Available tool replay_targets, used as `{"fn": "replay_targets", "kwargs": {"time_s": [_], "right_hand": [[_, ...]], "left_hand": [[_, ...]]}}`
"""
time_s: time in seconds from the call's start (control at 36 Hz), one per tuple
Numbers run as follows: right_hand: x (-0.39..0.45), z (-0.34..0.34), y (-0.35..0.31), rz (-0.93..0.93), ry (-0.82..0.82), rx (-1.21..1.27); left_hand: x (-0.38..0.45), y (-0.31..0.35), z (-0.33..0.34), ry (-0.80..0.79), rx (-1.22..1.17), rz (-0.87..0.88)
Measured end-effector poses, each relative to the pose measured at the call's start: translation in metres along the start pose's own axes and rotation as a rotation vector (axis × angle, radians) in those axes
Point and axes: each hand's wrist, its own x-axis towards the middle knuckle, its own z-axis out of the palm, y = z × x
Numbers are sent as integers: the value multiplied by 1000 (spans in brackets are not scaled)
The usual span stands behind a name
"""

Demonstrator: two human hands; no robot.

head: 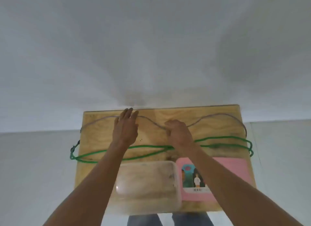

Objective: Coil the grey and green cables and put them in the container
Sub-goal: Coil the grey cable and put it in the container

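- While the left hand (125, 128) lies flat, fingers straight, on the thin grey cable (218, 115), the right hand (179, 134) pinches it mid-span.
- Looped green braided cable (144, 147) sprawls across the plywood surface (101, 134), clear plastic container (148, 185) nearer.

A rectangular light plywood tabletop (151, 134) fills the lower middle of the view, its grain running in pale swirls, with darker smudges near its centre. At about 4 o'clock on it lies a flat pink rectangular card or booklet (230, 168), its printed panel showing a small figure in white beside a teal shape; the print is too blurred to read. Behind the far edge, towards 12 o'clock, rises a plain white wall (151, 40). A pale grey floor (33, 166) spreads at 9 and 3 o'clock. At 6 o'clock, below the near edge, blue denim trouser legs (168, 220) show.
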Motion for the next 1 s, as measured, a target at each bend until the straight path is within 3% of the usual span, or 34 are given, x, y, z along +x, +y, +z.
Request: {"fn": "replay_targets", "kwargs": {"time_s": [0.08, 0.25, 0.42, 0.75, 1.0], "right_hand": [[9, 7, 0, 4, -19, 30], [14, 19, -4, -41, 12, 17], [6, 14, -29, -75, 40, 30], [-40, -69, -152, -378, 498, 120], [-73, -106, -156, -437, 706, 60]], "left_hand": [[13, -1, 10, -40, 118, -6], [19, -2, 14, -20, 93, -41], [-3, -10, -12, 131, -238, 118], [-70, -22, -131, 435, -620, 241], [-86, -36, -131, 334, -597, 372]]}}
